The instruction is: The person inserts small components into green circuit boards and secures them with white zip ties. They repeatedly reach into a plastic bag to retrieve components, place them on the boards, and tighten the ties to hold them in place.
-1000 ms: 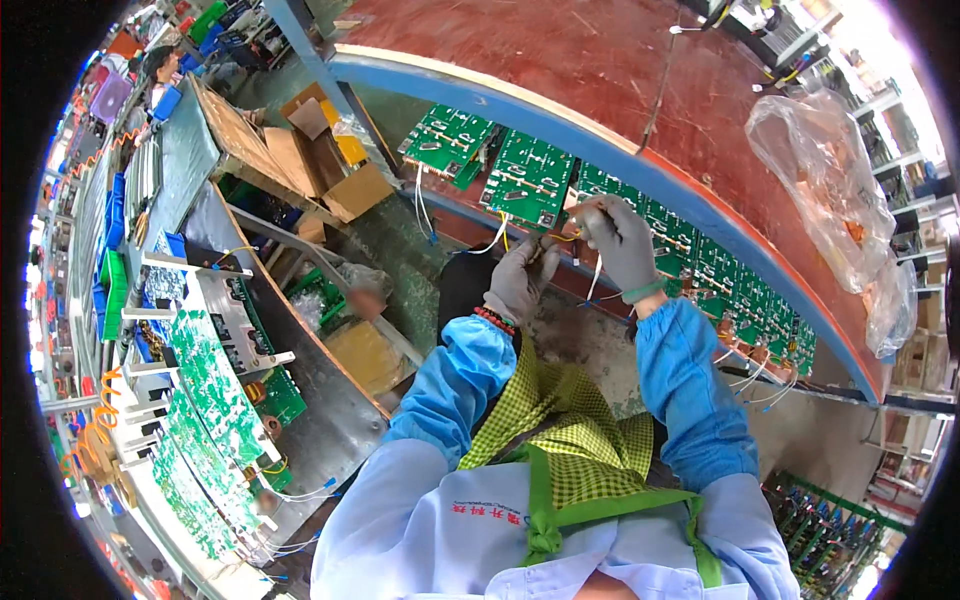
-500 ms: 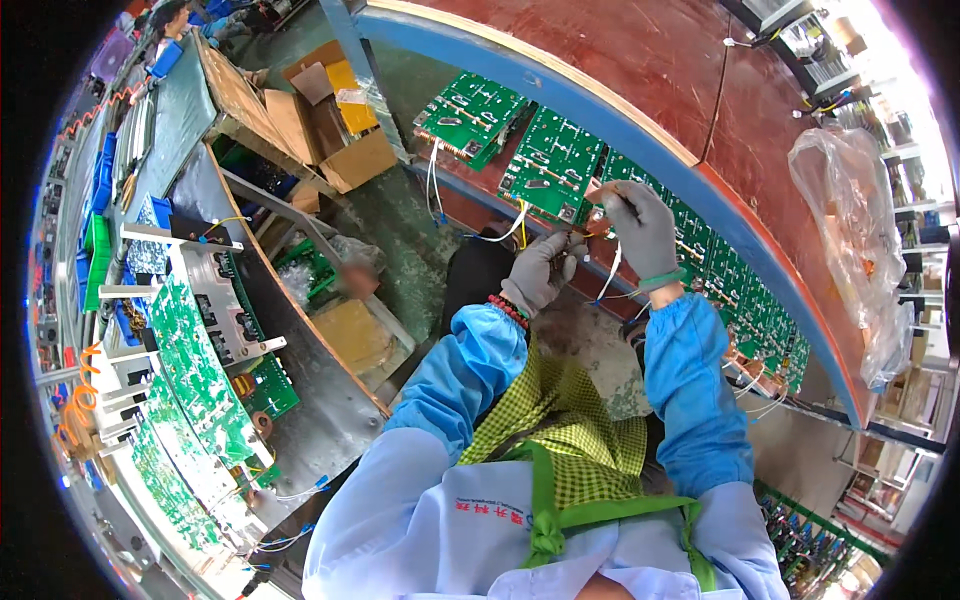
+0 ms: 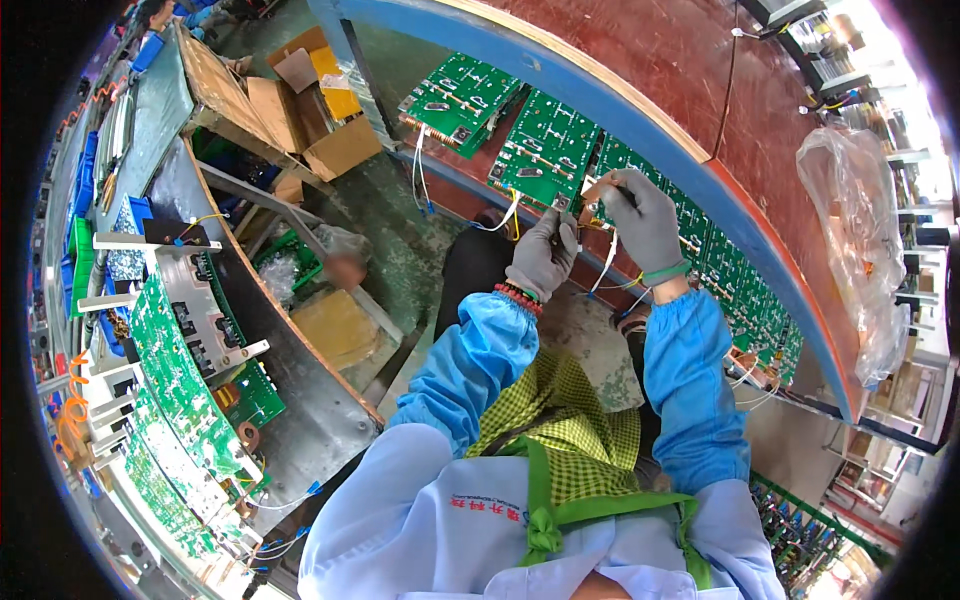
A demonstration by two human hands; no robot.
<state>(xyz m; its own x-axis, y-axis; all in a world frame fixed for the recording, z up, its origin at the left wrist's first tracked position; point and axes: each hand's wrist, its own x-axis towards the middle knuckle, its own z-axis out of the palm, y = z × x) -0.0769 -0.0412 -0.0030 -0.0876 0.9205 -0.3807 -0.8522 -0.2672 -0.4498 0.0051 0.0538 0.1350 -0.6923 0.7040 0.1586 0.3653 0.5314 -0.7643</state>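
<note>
Well left of your fingers, upright circuit boards line the grey bench. Nearer, beyond your left fingers, a green circuit board trails white leads. The neighbouring circuit board lies just past your left hand, its fingers bent in by that board's near corner; whether they grasp anything, I cannot tell. Your right hand has curled fingers, their grip equally unclear; a white wire hangs just below them, and further circuit boards extend rightward.
</note>
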